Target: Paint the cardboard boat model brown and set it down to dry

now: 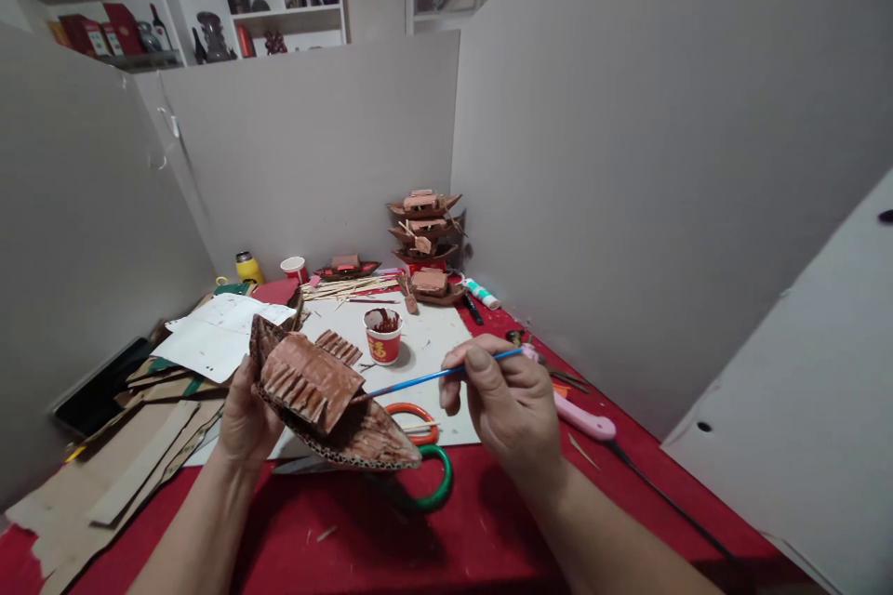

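Note:
My left hand grips a brown cardboard model boat by its left end, tilted above the table. The boat has a ridged roof, and its corrugated edge shows along the near side. Between the thumb and fingers of my right hand is a thin blue paintbrush. Its tip meets the boat near the right edge of the roof. Behind the boat stands a red and white paper cup with dark brown paint inside. Scissors with orange and green handles lie partly hidden beneath the boat.
Several finished model boats are stacked at the back. Cardboard sheets and white paper pile up on the left. A pink corded tool lies at right. Grey partitions enclose the red-covered table.

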{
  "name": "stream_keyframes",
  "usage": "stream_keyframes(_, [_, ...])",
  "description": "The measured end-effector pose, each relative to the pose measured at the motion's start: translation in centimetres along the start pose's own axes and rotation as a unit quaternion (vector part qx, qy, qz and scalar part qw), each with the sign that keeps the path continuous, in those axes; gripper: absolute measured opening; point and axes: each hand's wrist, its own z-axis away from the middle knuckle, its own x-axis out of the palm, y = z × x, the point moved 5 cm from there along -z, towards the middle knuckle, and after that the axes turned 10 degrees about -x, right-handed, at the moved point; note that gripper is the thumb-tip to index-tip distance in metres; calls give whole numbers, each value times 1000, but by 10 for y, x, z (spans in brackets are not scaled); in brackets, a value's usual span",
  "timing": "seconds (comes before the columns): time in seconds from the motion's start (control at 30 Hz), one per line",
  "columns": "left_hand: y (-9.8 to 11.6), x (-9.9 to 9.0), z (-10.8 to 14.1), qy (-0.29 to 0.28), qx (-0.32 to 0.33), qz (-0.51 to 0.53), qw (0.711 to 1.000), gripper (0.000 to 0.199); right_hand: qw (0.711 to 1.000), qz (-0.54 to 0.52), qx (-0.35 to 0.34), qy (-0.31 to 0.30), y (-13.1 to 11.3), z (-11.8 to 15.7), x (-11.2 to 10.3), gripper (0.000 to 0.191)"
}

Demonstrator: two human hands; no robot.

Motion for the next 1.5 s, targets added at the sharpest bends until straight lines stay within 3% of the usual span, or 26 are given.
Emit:
stream_keyframes(0.13, [2, -5, -5, 15, 11, 17, 1000, 41, 999, -2, -3, 54, 0, -3, -5, 29])
stream_keyframes(0.33, [-1, -5, -10, -8, 10, 21, 1000, 31, 999, -19, -2, -32, -2, -2, 7, 26])
stream_keyframes(0.53, [0, -2, -8, 18, 11, 30, 999, 34, 1000, 8, -30, 2, -4, -4, 1, 25])
stream_keyframes(0.8, [3, 4, -7, 32, 66, -6, 997, 45, 994, 63, -54, -68, -9, 3, 10, 23])
stream_keyframes(1.0, [2, -1, -9, 28, 72, -46, 996, 46, 992, 83, -89, -38, -11, 3, 5, 18])
stream_keyframes(1.5, [3, 3, -8, 13, 97, -62, 993, 48, 974, 125, -160, -103, -17, 6, 11, 12])
